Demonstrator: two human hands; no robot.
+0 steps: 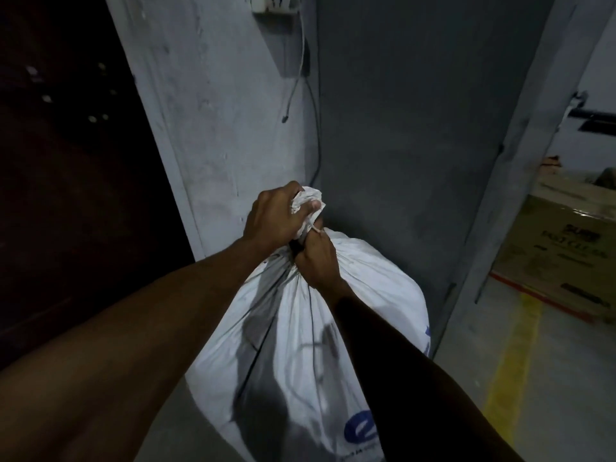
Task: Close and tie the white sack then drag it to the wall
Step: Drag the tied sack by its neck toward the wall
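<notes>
White sack [300,345] stands on the floor [500,378] in the grey wall [400,128] corner, its gathered neck clenched in left hand [273,218] grip, right hand [316,258] grip pinching the tie string [311,225].

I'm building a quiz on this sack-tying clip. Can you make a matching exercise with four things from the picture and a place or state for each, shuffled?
Things:
1. left hand
2. right hand
3. white sack
4. cardboard box

States or places:
A. on the floor at far right
B. grips the bunched sack mouth from above
C. full, neck gathered shut
D. pinches a thin tie at the sack's neck

Pairs: 1-B, 2-D, 3-C, 4-A
</notes>
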